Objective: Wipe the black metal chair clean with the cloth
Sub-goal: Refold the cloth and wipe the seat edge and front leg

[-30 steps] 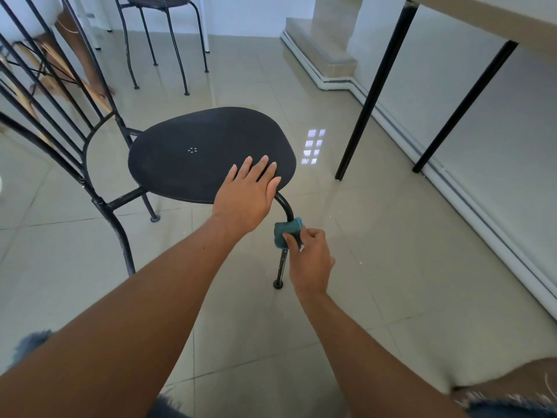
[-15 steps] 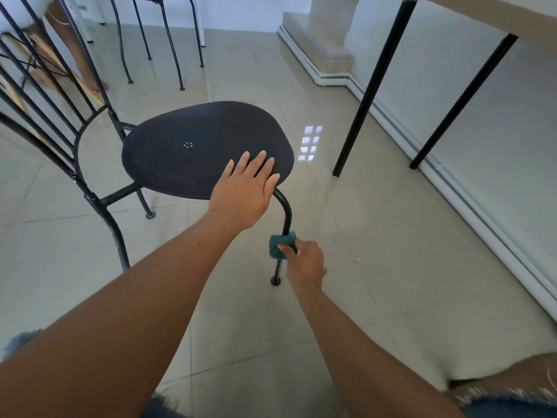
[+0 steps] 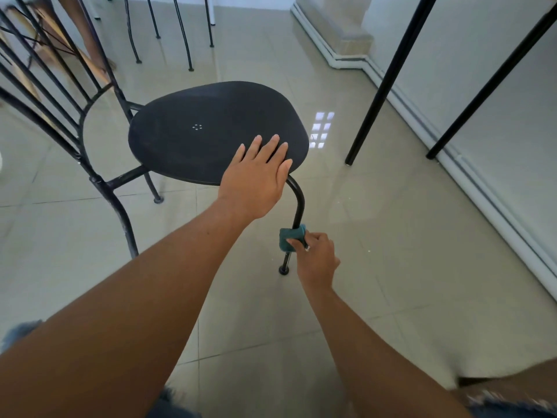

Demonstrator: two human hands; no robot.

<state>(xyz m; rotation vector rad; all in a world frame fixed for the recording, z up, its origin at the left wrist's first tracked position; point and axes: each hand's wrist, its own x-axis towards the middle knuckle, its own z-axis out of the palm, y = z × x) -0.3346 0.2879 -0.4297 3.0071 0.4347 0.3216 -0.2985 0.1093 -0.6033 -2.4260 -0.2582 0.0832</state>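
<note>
Right hand (image 3: pixel 316 257) gripped the cloth (image 3: pixel 291 238), fingers curled so the teal wad wrapped round the front leg (image 3: pixel 298 206) of the chair (image 3: pixel 193 152), just right of centre in the frame and a little above the leg's foot (image 3: pixel 284 270). Left hand (image 3: pixel 256 179) lay flat, fingers straight, on the near edge of the seat (image 3: pixel 211 116) (most likely to steady the chair against the rubbing).

The step in hand looked to be wiping that leg, at its lower straight run below the bend. The next move would call for sliding the cloth along the tube, down to the foot or up over the curve under the seat, with a grip snug enough to hold the cloth round the metal. The other legs and the back bars (image 3: pixel 60 86) at upper left would probably need the same; whether they had been wiped could not be told.

The cloth sat between the fingers and the leg, at the hand's upper left. The seat lay above and left of that hand, well clear of the table legs (image 3: pixel 388 73) at upper right.
</note>
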